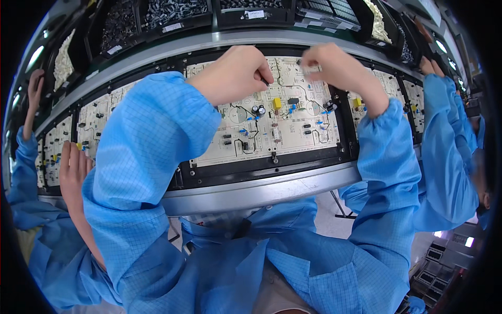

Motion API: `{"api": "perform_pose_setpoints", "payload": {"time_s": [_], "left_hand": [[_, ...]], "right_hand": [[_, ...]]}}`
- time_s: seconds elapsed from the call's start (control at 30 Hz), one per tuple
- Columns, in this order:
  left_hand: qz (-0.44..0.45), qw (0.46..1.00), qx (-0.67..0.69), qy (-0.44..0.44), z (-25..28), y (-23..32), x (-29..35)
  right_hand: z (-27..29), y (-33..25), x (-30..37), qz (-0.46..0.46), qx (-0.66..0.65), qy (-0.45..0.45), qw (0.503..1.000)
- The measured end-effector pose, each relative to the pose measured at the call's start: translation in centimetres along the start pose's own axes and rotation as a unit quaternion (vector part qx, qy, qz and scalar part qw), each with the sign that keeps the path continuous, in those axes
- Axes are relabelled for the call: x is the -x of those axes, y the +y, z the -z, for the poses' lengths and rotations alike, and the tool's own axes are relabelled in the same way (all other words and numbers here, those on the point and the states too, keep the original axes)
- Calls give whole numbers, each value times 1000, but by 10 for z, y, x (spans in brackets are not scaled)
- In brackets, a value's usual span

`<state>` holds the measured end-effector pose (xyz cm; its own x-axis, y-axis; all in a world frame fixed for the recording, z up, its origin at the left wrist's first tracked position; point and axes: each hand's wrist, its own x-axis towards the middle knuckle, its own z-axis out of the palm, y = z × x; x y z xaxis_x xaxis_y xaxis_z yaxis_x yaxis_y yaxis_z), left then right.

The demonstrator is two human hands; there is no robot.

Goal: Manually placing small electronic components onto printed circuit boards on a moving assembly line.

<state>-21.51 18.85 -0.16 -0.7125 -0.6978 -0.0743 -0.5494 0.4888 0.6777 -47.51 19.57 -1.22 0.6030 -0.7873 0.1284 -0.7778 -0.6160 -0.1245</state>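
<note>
My left hand is over the upper left part of a pale circuit board, its fingertips pinching a small dark electronic component. Over the same board's upper right part is my right hand, fingers curled and smeared by motion; whether they hold anything cannot be made out. The board sits in a black frame. Below my hands it carries a yellow block component, round capacitors, a dark rectangular part and several small blue parts.
Black bins of loose components line the far side, with white parts at the right. A metal rail runs along the near edge. Similar boards continue on both sides. Co-workers' hands and blue sleeves flank me.
</note>
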Motion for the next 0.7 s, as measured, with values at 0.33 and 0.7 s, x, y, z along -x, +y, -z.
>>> {"api": "perform_pose_setpoints", "payload": {"time_s": [0.33,0.7], "left_hand": [[-61,998,-13,30,-28,-6,-1],[-82,992,-26,93,-31,-11,14]], "right_hand": [[44,-71,-168,151,-3,214,965],[8,-79,-266,270,198,66,940]]}}
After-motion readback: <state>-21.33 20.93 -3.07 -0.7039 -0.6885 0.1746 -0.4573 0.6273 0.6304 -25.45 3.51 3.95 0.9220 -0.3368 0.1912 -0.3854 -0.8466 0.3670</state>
